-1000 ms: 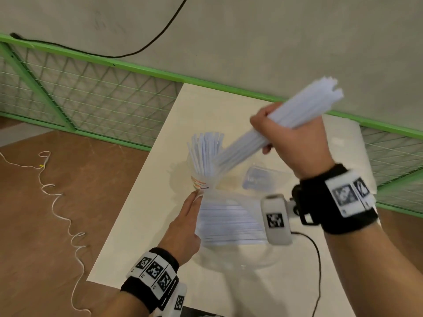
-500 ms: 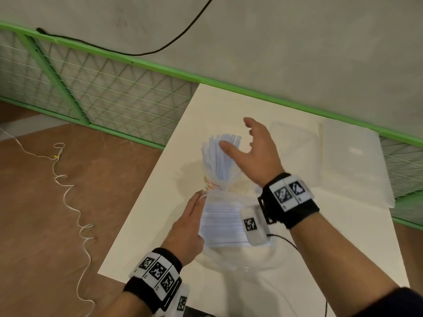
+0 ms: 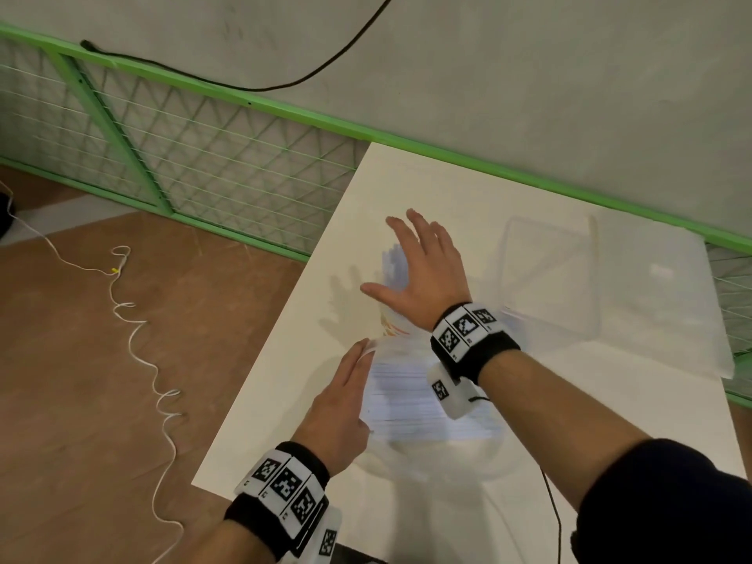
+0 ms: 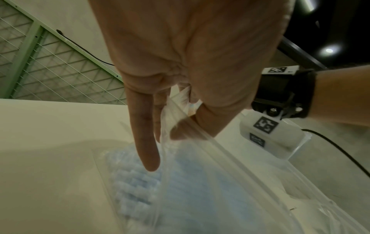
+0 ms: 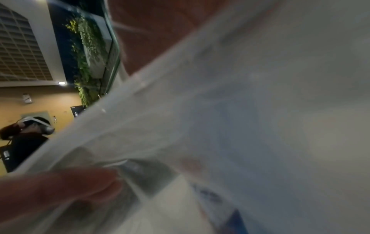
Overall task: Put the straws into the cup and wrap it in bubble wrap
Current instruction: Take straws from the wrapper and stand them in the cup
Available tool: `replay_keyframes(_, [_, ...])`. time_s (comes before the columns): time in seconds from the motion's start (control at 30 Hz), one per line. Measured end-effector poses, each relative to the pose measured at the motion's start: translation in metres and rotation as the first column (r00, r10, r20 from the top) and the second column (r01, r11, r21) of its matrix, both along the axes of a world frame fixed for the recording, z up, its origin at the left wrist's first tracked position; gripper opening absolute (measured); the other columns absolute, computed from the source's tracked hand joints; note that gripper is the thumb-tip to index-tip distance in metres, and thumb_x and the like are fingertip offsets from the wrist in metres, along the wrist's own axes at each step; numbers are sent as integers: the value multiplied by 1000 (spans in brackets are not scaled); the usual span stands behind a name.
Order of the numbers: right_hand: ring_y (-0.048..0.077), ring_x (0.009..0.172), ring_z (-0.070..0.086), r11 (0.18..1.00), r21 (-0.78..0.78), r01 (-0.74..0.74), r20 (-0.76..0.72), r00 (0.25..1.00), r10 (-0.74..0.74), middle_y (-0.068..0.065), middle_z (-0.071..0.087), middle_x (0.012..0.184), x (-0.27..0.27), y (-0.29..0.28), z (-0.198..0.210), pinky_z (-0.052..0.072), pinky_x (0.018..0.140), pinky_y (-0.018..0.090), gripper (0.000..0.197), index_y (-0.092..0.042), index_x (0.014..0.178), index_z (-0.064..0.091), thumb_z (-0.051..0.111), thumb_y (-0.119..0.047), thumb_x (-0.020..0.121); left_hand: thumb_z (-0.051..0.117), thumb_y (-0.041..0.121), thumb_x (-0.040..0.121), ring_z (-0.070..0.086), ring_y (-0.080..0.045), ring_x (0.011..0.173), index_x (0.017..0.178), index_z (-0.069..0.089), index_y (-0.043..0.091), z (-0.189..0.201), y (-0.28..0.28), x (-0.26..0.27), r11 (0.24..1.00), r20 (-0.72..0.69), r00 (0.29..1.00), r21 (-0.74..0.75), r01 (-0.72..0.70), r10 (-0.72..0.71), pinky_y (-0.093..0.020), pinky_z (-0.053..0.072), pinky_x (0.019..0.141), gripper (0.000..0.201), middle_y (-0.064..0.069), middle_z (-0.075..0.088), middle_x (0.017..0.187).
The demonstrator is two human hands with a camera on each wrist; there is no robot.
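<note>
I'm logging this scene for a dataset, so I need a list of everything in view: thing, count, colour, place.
table: one, white, against the green rail.
cup: one, clear with a coloured print, mid-table, mostly hidden by the right hand.
straws in the cup: a bunch, count unreadable, white-blue, standing upright.
bag of straws: one, clear plastic, near the table's front edge; the straws inside lie flat.
bubble wrap: clear sheets, count unclear, far right of the table.
fence: one, green frame with mesh, behind the table.
cord: one, white, on the brown floor.
cable: one, black, on the wall.
left hand: pinches the bag's edge.
right hand: fingers spread over the straws in the cup.
</note>
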State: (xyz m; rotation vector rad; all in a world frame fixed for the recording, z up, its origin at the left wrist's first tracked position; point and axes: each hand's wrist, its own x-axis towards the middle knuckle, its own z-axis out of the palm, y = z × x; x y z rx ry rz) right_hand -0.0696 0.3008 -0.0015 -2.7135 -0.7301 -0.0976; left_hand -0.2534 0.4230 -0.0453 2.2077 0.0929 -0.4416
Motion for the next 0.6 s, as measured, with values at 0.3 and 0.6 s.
replay_keyframes(0.3, [29,91,56,954,247,-171,85,984,154,3,65,100,12,8,-13,44,82,34,20,-15,108,68,68,-20,88,45,-11,74,60,-17,108,153,3,41,1,5,1,1000,-11,1000,-11,5,-6,-31,54,84,103,40,-13,152])
replay_keyframes(0.6, [17,110,56,907,419,-29,53,999,7,-1,62,122,22,-12,-1,41,95,25,23,-19,115,67,63,-20,93,45,-11,76,58,-15,113,154,5,41,1,7,5,1000,-20,1000,-26,12,-12,-30,53,87,102,39,-12,152])
